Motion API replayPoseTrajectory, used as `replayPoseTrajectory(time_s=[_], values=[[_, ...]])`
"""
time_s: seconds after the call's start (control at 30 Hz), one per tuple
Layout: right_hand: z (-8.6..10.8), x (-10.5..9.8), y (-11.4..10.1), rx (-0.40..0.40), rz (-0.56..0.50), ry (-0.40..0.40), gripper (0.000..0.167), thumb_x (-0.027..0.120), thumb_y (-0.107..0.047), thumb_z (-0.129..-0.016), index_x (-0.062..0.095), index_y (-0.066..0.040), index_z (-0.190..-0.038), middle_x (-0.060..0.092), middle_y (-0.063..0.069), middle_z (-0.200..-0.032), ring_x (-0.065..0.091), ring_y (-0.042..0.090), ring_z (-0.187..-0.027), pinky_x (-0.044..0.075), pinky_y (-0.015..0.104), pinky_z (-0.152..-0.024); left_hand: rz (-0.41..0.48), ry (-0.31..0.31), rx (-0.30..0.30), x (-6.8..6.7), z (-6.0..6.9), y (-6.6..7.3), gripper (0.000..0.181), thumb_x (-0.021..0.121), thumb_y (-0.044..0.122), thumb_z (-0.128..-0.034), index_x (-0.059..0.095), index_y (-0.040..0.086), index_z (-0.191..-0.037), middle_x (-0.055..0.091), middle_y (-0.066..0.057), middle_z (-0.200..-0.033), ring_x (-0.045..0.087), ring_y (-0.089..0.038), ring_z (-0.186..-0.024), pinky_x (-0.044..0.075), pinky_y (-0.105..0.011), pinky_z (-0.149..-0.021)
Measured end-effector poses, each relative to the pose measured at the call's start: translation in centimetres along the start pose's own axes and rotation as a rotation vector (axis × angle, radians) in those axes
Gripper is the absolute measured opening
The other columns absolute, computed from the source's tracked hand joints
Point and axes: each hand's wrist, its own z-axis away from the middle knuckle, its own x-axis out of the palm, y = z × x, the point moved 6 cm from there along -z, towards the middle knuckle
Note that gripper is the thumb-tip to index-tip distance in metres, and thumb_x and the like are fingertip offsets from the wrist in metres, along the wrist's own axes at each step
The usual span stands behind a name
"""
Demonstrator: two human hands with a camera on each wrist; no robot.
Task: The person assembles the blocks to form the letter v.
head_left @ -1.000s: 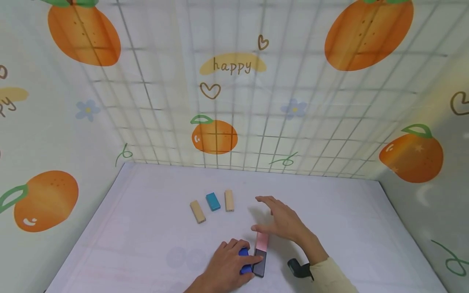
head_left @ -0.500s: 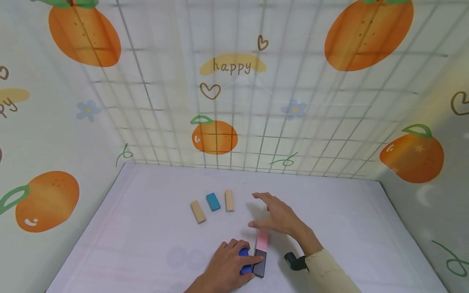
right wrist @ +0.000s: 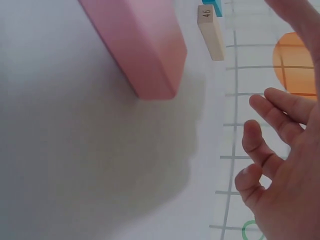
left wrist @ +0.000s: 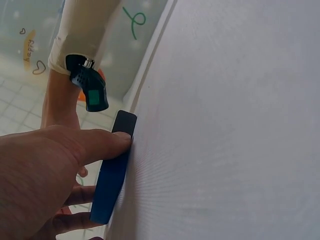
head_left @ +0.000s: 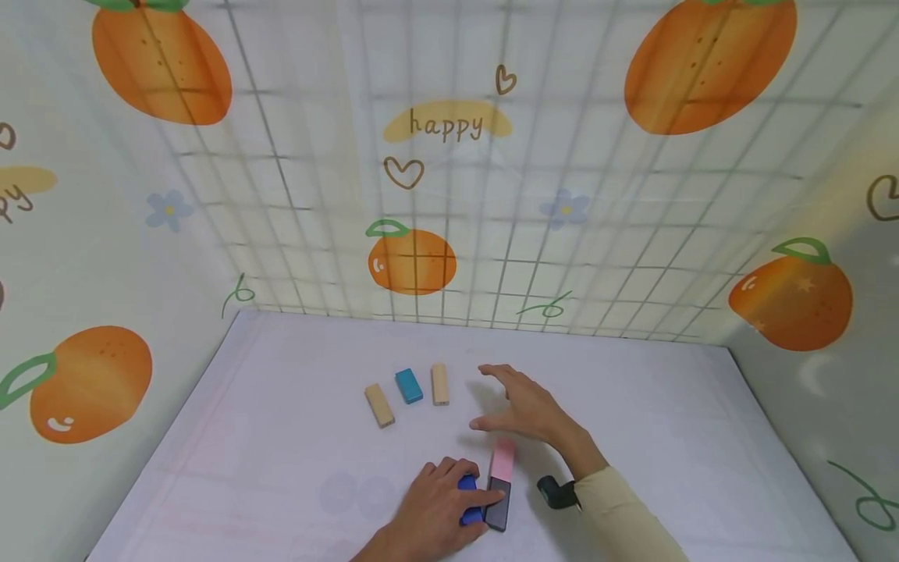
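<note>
My left hand (head_left: 438, 507) grips a blue block (head_left: 471, 499) by its ends, and one finger reaches across onto a dark grey block (head_left: 498, 506). In the left wrist view the thumb lies along the blue block (left wrist: 107, 190), with the dark block (left wrist: 125, 122) showing past it. A pink block (head_left: 502, 460) adjoins the far end of the dark one. Above and beyond the pink block, my right hand (head_left: 530, 410) hovers with thumb and fingers spread, holding nothing. The right wrist view has the pink block (right wrist: 150, 50) close up, apart from the hand (right wrist: 285, 160).
Farther back on the white table (head_left: 281, 437) lie a wooden block (head_left: 380, 406), a teal block (head_left: 409, 386) and another wooden block (head_left: 439, 385). A dark wrist camera (head_left: 557, 493) sits under the right sleeve (head_left: 625, 511). Orange-printed cloth walls (head_left: 316, 195) enclose the table.
My right hand has drifted left and a little farther away, baring more of the pink block. The left hand and the blocks have stayed put.
</note>
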Motion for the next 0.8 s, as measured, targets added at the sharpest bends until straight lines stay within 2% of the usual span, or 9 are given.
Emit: replayPoseTrajectory(time_s=[0.53,0.8], values=[[-2.1,1.5,0.3,-0.023,0.005,-0.043,0.101,0.085,-0.058,-0.072,0.044,-0.014,-0.153,0.044,0.009,-0.155,0.043,0.034,-0.139,0.04,0.061,-0.105,0.006,0.009,0.005,0.0,0.1,-0.1,0.046,0.068,0.05,-0.094,0.056,0.053,-0.139,0.053,0.009,-0.132,0.05,-0.012,-0.11,0.046,-0.034,-0.089],[-3.0,2.5,0.2,0.01,-0.005,-0.079,0.102,0.085,-0.059,-0.071,0.043,-0.016,-0.153,0.041,0.008,-0.157,0.04,0.034,-0.142,0.037,0.062,-0.107,0.018,0.003,0.002,-0.1,0.1,-0.1,0.046,0.068,0.049,-0.0941,0.056,0.052,-0.138,0.054,0.009,-0.132,0.05,-0.012,-0.111,0.046,-0.034,-0.089]])
